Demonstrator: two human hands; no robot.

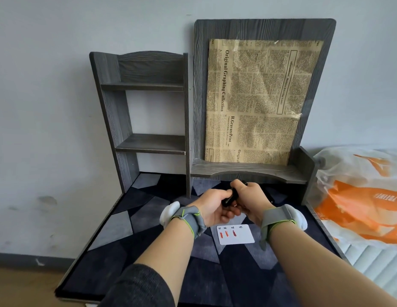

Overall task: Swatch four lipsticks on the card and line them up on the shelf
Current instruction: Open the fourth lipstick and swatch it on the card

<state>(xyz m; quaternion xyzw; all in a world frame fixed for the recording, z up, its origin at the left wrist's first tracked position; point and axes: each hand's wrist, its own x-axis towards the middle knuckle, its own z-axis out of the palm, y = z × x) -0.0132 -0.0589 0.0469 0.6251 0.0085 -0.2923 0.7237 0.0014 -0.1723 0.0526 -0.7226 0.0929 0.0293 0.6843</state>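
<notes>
A single black lipstick [229, 198] is held between both hands above the middle of the tabletop [117, 224], toward its far edge and just in front of the low ledge of the grey shelf unit [248, 171]. The left grip [215, 207] is closed around the tube's lower end, and the right grip [253, 200] is curled round its upper part, so that the two hands touch. Most of the tube is hidden by the fingers. Whether its cap is on cannot be made out, nor whether it is one piece or two.

The white card [243, 238] lies flat on the tabletop just nearer than the hands, partly overlapped by the right wrist. Four handwritten number labels are counted on it, too small to be read with certainty, and three red-orange swatches [226, 234] sit under the first three.

Two grey wristbands [190, 218] are worn, one per wrist. One newspaper sheet [259, 100] is fixed to the shelf's back panel, and one orange-and-white plastic bag [359, 196] is cut off at the right.
</notes>
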